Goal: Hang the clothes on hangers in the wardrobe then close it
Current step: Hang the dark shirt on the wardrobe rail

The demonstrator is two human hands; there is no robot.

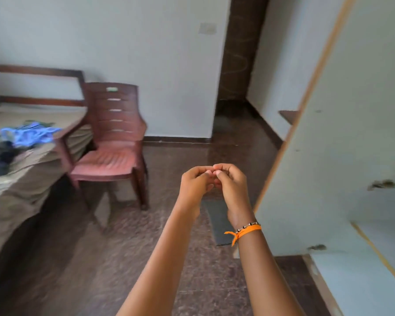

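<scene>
Both hands, left hand [195, 182] and right hand [230, 179], meet with curled fingertips touching, holding nothing, probably idle between garments; clothes [21, 140] lie heaped on the bed [27, 179], well apart from the wardrobe door [342, 133].

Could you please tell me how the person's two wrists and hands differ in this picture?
The right hand has an orange thread and a beaded band at its wrist; the left hand has a bare wrist. The right hand sits nearer the pale wardrobe door, the left nearer the chair. Both have curled fingers, fingertips meeting, holding no clothes.
</scene>
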